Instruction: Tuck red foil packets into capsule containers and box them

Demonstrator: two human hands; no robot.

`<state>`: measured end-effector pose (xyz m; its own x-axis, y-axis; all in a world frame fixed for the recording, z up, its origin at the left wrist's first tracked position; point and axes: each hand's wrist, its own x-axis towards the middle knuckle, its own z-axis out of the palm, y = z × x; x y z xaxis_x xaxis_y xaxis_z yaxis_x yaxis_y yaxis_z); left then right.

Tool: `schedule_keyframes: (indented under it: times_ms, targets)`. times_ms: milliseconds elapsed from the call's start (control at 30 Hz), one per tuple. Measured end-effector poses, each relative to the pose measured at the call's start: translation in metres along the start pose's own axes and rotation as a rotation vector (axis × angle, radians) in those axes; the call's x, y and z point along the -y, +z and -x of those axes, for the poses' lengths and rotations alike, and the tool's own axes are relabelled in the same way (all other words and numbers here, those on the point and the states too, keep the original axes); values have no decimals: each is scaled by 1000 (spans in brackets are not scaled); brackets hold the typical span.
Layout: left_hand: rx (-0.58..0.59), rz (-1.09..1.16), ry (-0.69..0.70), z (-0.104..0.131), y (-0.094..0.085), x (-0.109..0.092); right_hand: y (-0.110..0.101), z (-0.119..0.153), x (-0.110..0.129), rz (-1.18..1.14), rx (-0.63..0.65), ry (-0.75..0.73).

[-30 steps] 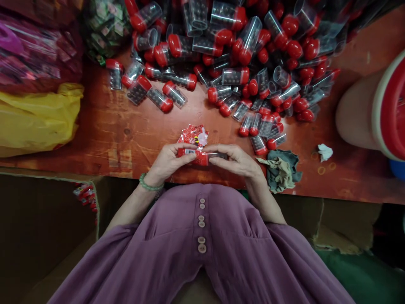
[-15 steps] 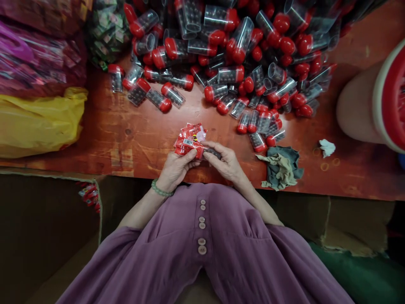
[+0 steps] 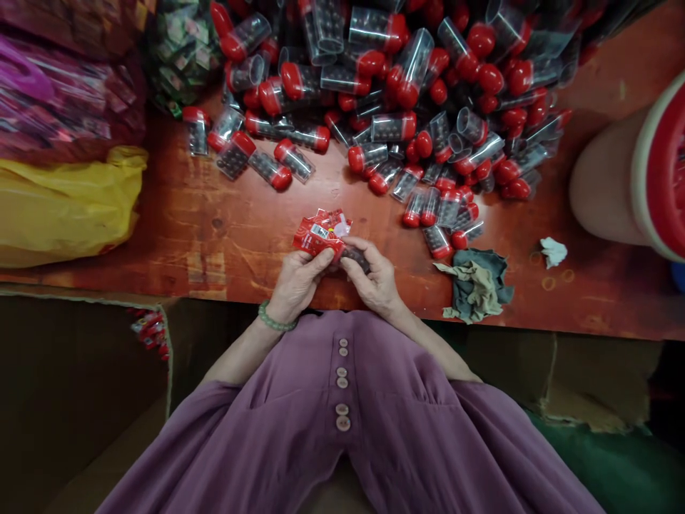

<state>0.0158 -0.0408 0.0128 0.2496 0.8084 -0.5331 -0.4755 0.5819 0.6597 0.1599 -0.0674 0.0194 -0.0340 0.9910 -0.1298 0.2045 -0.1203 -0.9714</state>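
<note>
My left hand (image 3: 300,280), with a green bead bracelet at the wrist, pinches red printed packets (image 3: 320,232) between thumb and fingers. My right hand (image 3: 374,277) is closed on a clear tube of dark beads (image 3: 355,258), whose near end meets the packets. Part of the tube is hidden by my fingers. Both hands are close together at the table's front edge. Beyond them lies a large pile of clear tubes with red caps (image 3: 393,127), filled with dark beads.
Bagged goods (image 3: 80,107) and a yellow bag (image 3: 69,207) sit at the left. Crumpled cloths (image 3: 474,285), a white scrap (image 3: 554,252) and a red-rimmed bucket (image 3: 610,178) are at the right. An open cardboard box (image 3: 80,357) stands below the table's left edge.
My right hand has shifted slightly left, its fingers now more bent around the tube. The packets in my left hand have tilted a little, and their barcode has turned.
</note>
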Motion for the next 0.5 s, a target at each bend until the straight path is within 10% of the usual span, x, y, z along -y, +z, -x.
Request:
schedule_keyframes:
  times_ms: [300, 500]
  targets:
    - [-79, -9, 204, -6, -2, -8, -8, -5, 6, 25, 221, 2]
    - [-159, -45, 261, -10, 0, -6, -4, -4, -3, 36, 141, -52]
